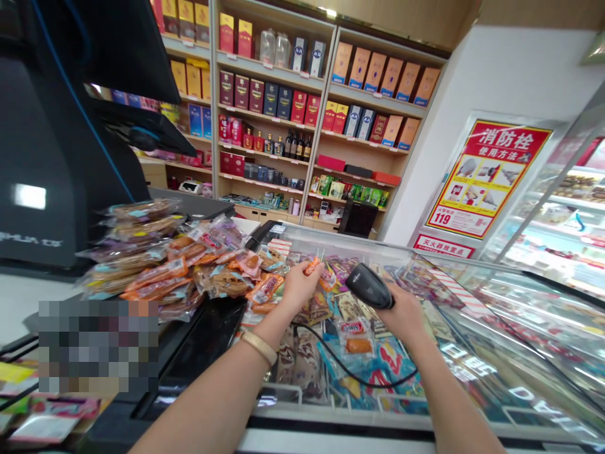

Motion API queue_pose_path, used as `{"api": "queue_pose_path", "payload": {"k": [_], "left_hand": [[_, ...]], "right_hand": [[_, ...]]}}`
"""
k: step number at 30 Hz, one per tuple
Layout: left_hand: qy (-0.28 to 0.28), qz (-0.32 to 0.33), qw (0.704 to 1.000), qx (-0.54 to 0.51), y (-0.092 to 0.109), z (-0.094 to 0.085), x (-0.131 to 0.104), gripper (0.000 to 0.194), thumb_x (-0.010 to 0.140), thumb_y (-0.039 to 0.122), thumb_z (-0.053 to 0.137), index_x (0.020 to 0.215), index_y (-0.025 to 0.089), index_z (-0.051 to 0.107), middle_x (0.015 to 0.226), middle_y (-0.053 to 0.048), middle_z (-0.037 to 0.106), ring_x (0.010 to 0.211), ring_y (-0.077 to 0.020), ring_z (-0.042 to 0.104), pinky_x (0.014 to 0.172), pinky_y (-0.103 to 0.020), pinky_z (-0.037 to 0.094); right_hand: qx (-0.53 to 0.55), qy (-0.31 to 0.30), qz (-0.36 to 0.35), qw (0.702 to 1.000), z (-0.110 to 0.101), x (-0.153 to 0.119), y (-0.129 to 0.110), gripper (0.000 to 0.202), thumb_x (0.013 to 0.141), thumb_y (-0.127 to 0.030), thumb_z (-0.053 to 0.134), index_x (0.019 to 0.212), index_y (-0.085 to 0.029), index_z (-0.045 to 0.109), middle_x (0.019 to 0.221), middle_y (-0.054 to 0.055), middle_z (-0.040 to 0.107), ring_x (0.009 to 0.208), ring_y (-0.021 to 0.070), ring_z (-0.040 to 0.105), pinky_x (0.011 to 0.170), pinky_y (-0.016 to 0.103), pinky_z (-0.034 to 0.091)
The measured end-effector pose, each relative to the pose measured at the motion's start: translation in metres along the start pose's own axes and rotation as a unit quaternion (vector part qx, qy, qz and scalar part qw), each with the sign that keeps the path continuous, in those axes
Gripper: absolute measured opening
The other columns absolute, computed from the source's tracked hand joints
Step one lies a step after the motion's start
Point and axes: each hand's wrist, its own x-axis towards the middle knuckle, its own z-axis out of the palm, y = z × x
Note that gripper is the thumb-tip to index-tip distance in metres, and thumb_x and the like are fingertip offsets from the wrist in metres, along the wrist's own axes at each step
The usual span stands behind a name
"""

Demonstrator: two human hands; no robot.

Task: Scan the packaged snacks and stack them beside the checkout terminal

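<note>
My left hand (299, 284) is closed on an orange snack packet (326, 277), held over the glass-topped freezer (350, 236). To its right, my right hand (404, 312) grips a black barcode scanner (366, 285), whose head points left toward that packet. From the scanner a black cable (340, 369) loops down across the glass. Left of my left hand lies a heap of packed snacks, with orange sausage packets (158, 277) on it and clear bags of brown sticks (135, 255) stacked behind. A single sausage packet (358, 345) lies below the scanner.
A dark checkout terminal (51, 145) rises at the left. Shelves of boxed bottles (278, 98) line the back. A red and yellow fire hydrant sign (489, 180) hangs on the white pillar. A glass display case (567, 214) stands at the right. One patch at lower left is pixelated.
</note>
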Motion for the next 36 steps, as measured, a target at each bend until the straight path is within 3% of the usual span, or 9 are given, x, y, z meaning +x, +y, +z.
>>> {"api": "queue_pose_path", "payload": {"k": [5,13,17,21,23,27,32,34,36], "left_hand": [[-0.014,-0.018,0.998,-0.063,0.001,0.001,0.002,0.037,0.076,0.053,0.054,0.068,0.017,0.057,0.056,0.004,0.049,0.052,-0.0123,0.050,0.048,-0.023,0.044],[-0.023,-0.013,0.997,-0.066,0.004,0.002,0.001,0.035,0.074,0.052,0.055,0.068,0.018,0.057,0.058,0.004,0.050,0.054,-0.0129,0.052,0.050,-0.024,0.045],[0.015,0.013,1.000,-0.013,0.007,-0.001,0.001,0.026,0.079,0.041,0.053,0.065,0.019,0.054,0.057,0.004,0.050,0.057,-0.0133,0.051,0.057,-0.024,0.043],[0.070,0.044,0.994,0.066,0.016,-0.019,0.008,0.012,0.081,0.026,0.049,0.074,0.019,0.057,0.070,-0.001,0.057,0.072,-0.0172,0.055,0.073,-0.029,0.043],[0.110,0.055,0.977,0.176,0.020,-0.035,0.012,0.015,0.082,0.021,0.047,0.088,0.019,0.060,0.085,-0.006,0.063,0.084,-0.0218,0.058,0.081,-0.034,0.042],[0.189,0.004,0.893,0.408,0.020,-0.064,0.019,0.027,0.082,0.018,0.048,0.105,0.017,0.062,0.100,-0.016,0.064,0.101,-0.0325,0.057,0.090,-0.046,0.039],[0.270,0.047,0.864,0.423,0.022,-0.068,0.018,0.041,0.077,0.012,0.054,0.116,0.022,0.063,0.133,-0.017,0.049,0.126,-0.0357,0.043,0.102,-0.051,0.033],[0.221,0.099,0.888,0.392,0.027,-0.057,0.014,0.042,0.077,0.012,0.055,0.116,0.022,0.064,0.130,-0.015,0.052,0.124,-0.0339,0.045,0.102,-0.049,0.034],[0.092,0.160,0.926,0.331,0.029,-0.039,0.005,0.033,0.078,0.014,0.054,0.108,0.020,0.067,0.116,-0.013,0.060,0.113,-0.0289,0.054,0.098,-0.043,0.040]], "right_hand": [[0.020,-0.020,-0.017,0.999,0.011,-0.015,0.005,0.022,0.069,-0.027,0.058,0.087,-0.023,0.070,0.085,0.005,0.074,0.076,0.0218,0.068,0.067,0.027,0.048],[0.013,-0.014,-0.008,1.000,0.013,-0.012,-0.006,0.021,0.072,-0.029,0.056,0.085,-0.021,0.070,0.081,0.007,0.073,0.075,0.0228,0.068,0.065,0.028,0.047],[0.029,0.007,0.000,1.000,0.015,-0.014,-0.002,0.026,0.071,-0.030,0.056,0.091,-0.021,0.071,0.085,0.007,0.074,0.076,0.0233,0.069,0.066,0.029,0.048],[0.025,0.025,-0.005,0.999,0.016,-0.017,0.000,0.025,0.071,-0.033,0.056,0.087,-0.022,0.071,0.079,0.006,0.073,0.071,0.0230,0.068,0.063,0.029,0.047],[0.023,0.037,-0.010,0.999,0.016,-0.017,0.001,0.025,0.069,-0.031,0.055,0.087,-0.022,0.071,0.081,0.007,0.073,0.073,0.0229,0.068,0.064,0.029,0.048],[0.020,0.055,-0.009,0.998,0.017,-0.018,0.003,0.023,0.067,-0.028,0.054,0.083,-0.022,0.069,0.082,0.007,0.073,0.072,0.0217,0.067,0.064,0.027,0.048],[0.017,0.068,0.006,0.998,0.015,-0.018,0.008,0.026,0.066,-0.028,0.055,0.086,-0.022,0.069,0.084,0.007,0.074,0.076,0.0221,0.067,0.067,0.028,0.049],[0.019,0.072,0.011,0.997,0.014,-0.018,0.009,0.027,0.068,-0.030,0.056,0.089,-0.021,0.069,0.086,0.007,0.073,0.077,0.0229,0.067,0.069,0.030,0.050],[0.021,0.078,0.015,0.997,0.012,-0.018,0.009,0.025,0.069,-0.034,0.057,0.086,-0.020,0.069,0.083,0.008,0.073,0.074,0.0236,0.067,0.067,0.030,0.049]]}}
